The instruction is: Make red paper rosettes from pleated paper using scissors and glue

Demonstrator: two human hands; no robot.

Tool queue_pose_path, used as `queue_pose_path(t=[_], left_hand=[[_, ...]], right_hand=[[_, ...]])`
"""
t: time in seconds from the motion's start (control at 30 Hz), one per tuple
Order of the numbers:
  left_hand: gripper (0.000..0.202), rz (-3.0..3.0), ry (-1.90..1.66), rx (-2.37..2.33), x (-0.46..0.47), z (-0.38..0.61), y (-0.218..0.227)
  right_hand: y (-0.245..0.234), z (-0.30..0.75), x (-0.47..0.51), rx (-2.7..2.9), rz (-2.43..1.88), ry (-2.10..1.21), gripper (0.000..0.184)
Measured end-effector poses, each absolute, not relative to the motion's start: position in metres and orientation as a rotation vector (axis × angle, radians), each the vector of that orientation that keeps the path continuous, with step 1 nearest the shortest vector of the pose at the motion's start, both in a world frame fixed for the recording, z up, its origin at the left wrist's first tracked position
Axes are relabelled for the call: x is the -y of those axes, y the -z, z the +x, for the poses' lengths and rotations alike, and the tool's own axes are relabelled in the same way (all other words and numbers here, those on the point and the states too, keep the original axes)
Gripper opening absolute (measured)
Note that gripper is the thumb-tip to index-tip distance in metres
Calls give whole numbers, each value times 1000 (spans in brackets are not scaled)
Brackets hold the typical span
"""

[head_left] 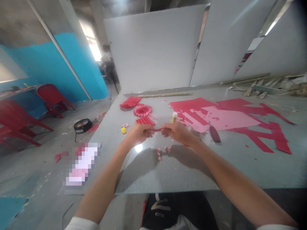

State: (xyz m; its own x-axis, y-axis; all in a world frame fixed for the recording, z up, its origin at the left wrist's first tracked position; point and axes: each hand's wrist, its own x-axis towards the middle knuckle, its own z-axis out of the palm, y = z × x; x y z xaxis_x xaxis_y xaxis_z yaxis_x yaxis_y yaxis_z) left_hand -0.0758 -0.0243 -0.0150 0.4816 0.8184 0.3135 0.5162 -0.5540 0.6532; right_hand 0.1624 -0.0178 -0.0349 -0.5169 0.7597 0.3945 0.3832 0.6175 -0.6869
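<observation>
Between left hand (139,133) and right hand (178,132), red paper (157,129).

Over a grey table top (192,172), left hand (139,134) and right hand (178,132) pinch opposite ends of a short red paper strip (157,129). Landmark: glue stick (174,117), upright, just beyond the right hand. Left of it: pleated red paper rosette (143,110), with a folded red paper stack (145,121) just below and a loose crumpled red paper piece (130,102) beyond. Further left, a yellow cap (123,130). Right of it: cut red paper sheets (254,124) around a pink paper sheet (227,116); a dark-handled tool (214,134) lies on the pink sheet's near edge. Nearer than it, pink paper scraps (163,150) lie scattered.
</observation>
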Motion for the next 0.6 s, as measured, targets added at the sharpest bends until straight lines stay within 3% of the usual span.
queue_pose_path(t=[0.27,0.6], left_hand=[[17,1908,-785,-1073,28,-69,17],[20,2439,-833,-1132,28,-59,32]], right_hand=[[28,165,21,2078,-955,-849,28],[35,168,18,2310,-905,-354,21]])
